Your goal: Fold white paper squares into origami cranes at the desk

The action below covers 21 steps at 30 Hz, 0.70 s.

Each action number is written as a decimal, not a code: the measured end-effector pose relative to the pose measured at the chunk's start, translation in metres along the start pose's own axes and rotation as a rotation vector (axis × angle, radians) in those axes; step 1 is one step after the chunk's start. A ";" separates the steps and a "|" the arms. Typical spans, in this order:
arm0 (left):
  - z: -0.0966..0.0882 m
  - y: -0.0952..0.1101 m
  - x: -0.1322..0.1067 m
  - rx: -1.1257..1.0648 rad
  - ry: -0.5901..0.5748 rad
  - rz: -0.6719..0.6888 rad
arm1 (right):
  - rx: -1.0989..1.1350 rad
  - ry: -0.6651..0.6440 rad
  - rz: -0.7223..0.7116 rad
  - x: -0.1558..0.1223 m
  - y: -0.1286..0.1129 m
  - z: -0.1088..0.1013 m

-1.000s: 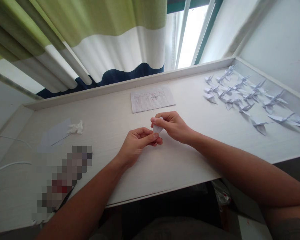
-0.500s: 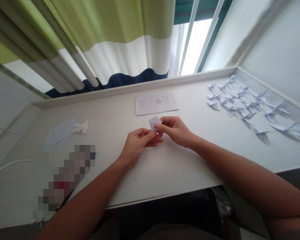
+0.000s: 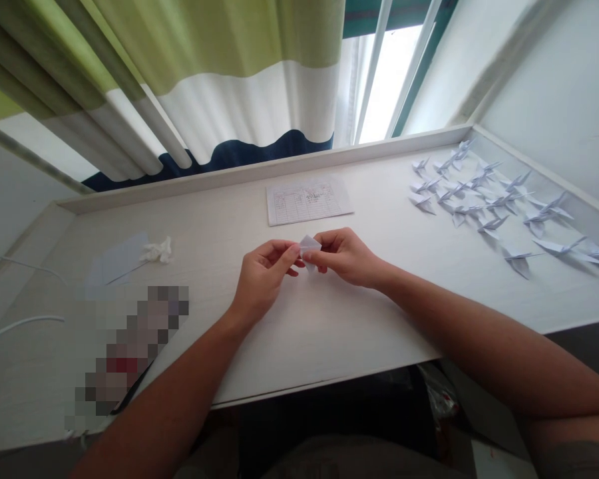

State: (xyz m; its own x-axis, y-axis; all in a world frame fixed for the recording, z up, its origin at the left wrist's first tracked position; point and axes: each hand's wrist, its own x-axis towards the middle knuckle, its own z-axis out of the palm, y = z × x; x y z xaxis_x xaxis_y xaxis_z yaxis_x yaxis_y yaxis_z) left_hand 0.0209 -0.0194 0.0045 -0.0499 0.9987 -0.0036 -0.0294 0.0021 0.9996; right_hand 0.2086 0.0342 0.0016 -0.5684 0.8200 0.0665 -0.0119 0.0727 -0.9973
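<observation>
A small folded piece of white paper (image 3: 309,247) is held just above the middle of the white desk (image 3: 329,319). My left hand (image 3: 262,276) pinches its left side between thumb and fingers. My right hand (image 3: 347,256) pinches its right side, fingers curled. Both hands hover close together over the desk. Most of the paper is hidden by my fingertips.
Several folded white paper cranes (image 3: 484,199) lie in rows at the far right. A printed sheet (image 3: 308,199) lies beyond my hands. At the left are a flat white sheet (image 3: 117,263), a crumpled white wad (image 3: 156,250), a blurred-out object (image 3: 130,346) and white cables (image 3: 20,322).
The folded paper has been turned and lowered slightly between my fingers. My left hand has shifted up to meet it. The view has moved a little.
</observation>
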 end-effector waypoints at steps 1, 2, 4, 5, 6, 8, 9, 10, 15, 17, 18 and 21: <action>-0.001 0.000 0.001 0.016 -0.002 0.017 | -0.012 -0.006 0.003 0.000 0.000 0.000; -0.001 -0.001 0.002 0.030 -0.003 0.029 | -0.020 -0.011 0.006 0.000 0.001 0.000; 0.000 -0.002 0.003 0.052 0.003 0.053 | -0.032 -0.020 0.017 0.001 0.002 0.000; 0.000 -0.003 0.003 0.062 0.008 0.061 | -0.035 -0.025 0.026 0.001 0.002 0.000; 0.001 -0.003 0.003 0.072 0.015 0.069 | -0.033 -0.033 0.035 0.002 0.003 0.000; 0.002 -0.004 0.003 0.082 0.032 0.082 | -0.029 -0.053 0.053 0.002 0.003 0.000; 0.002 -0.004 0.003 0.078 0.043 0.089 | -0.029 -0.064 0.065 0.003 0.003 0.001; 0.002 -0.004 0.003 0.068 0.057 0.096 | -0.029 -0.075 0.080 0.003 0.003 0.001; -0.001 -0.006 0.005 -0.005 0.137 0.113 | -0.006 -0.149 0.113 0.001 0.002 0.003; -0.002 -0.006 0.005 -0.028 0.128 0.091 | 0.011 -0.161 0.095 0.001 0.002 0.004; -0.001 -0.006 0.005 -0.035 0.109 0.077 | 0.016 -0.158 0.085 0.001 0.002 0.004; 0.001 -0.005 0.003 -0.027 0.042 0.045 | 0.013 -0.140 0.068 0.001 0.003 0.004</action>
State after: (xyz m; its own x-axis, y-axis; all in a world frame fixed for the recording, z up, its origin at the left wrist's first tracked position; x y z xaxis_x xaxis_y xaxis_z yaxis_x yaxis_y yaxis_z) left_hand 0.0215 -0.0167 -0.0008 -0.0933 0.9949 0.0396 -0.0531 -0.0447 0.9976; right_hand 0.2047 0.0335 -0.0016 -0.6773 0.7356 -0.0052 0.0200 0.0113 -0.9997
